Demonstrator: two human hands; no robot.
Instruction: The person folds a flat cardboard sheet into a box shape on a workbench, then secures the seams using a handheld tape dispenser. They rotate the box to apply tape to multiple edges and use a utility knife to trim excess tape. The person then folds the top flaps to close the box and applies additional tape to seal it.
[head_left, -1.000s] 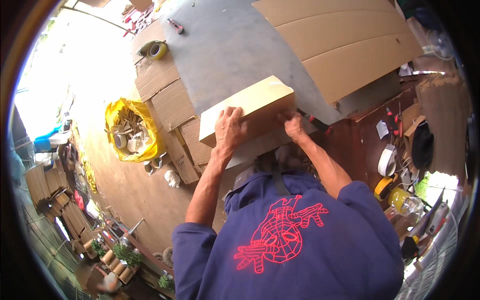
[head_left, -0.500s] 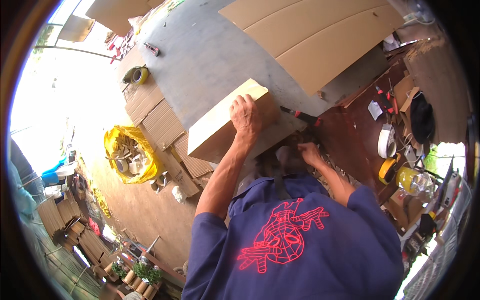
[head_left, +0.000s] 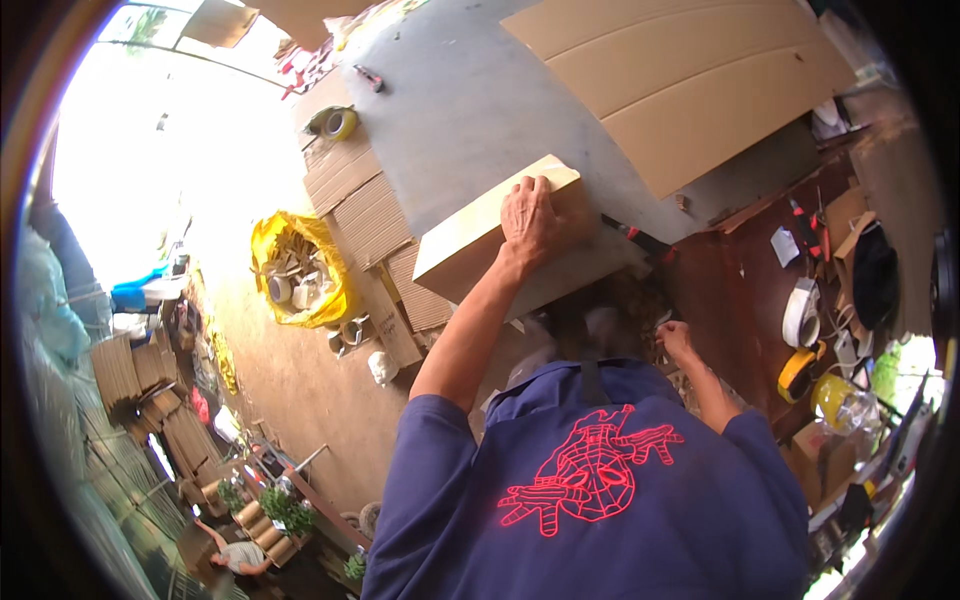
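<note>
A closed-looking brown cardboard box (head_left: 470,240) stands at the near edge of the grey table. My left hand (head_left: 530,218) rests on its top near the right end, fingers bent over and gripping it. Lower and to the right, away from the box, my right hand (head_left: 677,342) is held low with its fingers pressed together. A small pale speck shows at those fingertips, too small to name. Just right of the box lies a black and red hand tool (head_left: 640,240), its far end hidden behind the box.
A large flat cardboard sheet (head_left: 690,90) covers the table's far right. Tape rolls (head_left: 341,124) and a small cutter (head_left: 370,78) lie far left. A yellow bag of scraps (head_left: 340,300) stands left. Pliers (head_left: 805,225) and a white roll (head_left: 801,312) lie right. Another person (head_left: 240,555) is at lower left.
The whole view has shifted, so the table and box appear farther right. My right hand has moved right and nearer to me. My left hand stays on the box.
</note>
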